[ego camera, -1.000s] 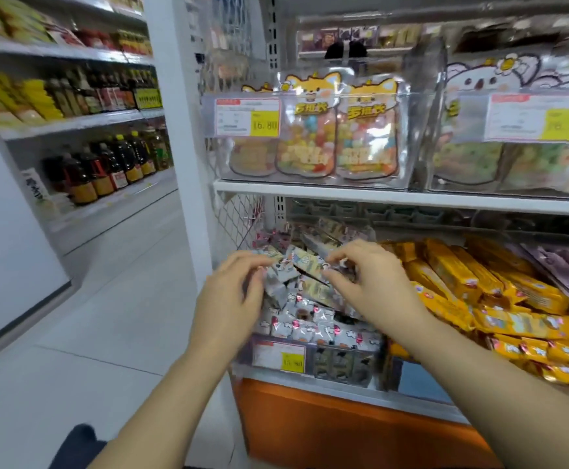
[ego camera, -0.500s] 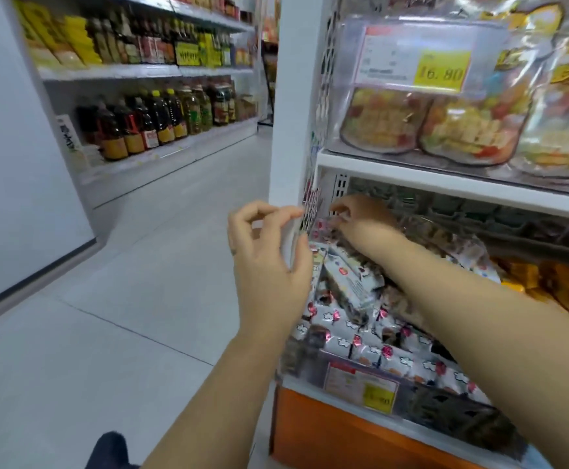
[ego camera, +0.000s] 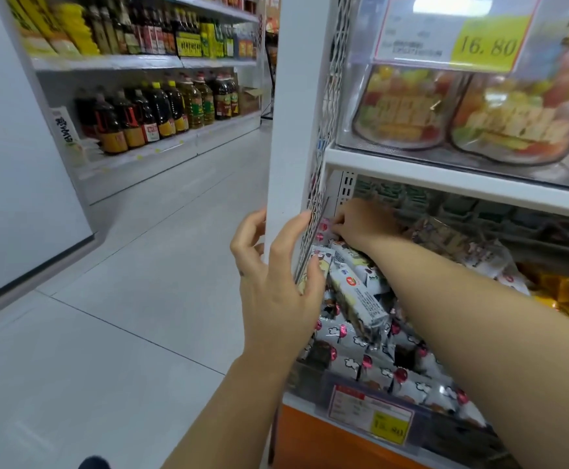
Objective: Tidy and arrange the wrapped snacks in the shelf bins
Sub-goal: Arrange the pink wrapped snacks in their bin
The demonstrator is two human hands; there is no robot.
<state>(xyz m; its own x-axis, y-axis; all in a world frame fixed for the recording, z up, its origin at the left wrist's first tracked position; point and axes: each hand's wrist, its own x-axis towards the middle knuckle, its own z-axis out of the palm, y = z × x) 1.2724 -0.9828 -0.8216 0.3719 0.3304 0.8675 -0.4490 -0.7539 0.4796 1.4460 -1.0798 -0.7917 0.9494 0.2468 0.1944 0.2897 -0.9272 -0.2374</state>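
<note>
The wrapped snacks (ego camera: 357, 299) lie heaped in the leftmost shelf bin (ego camera: 438, 431), under the white shelf (ego camera: 445, 170), with some lying loose on top at odd angles. The left hand (ego camera: 276, 286) is open, fingers spread beside the white post (ego camera: 283, 130) and thumb against a packet at the pile's edge. The right hand (ego camera: 361, 221) reaches into the back corner, fingers curled down among the packets; whether it pinches one cannot be told. The packets look light, soft-bodied and slick in their foil, so likely to slide. Holding each by its long sides rather than the crimped ends seems safest
</note>
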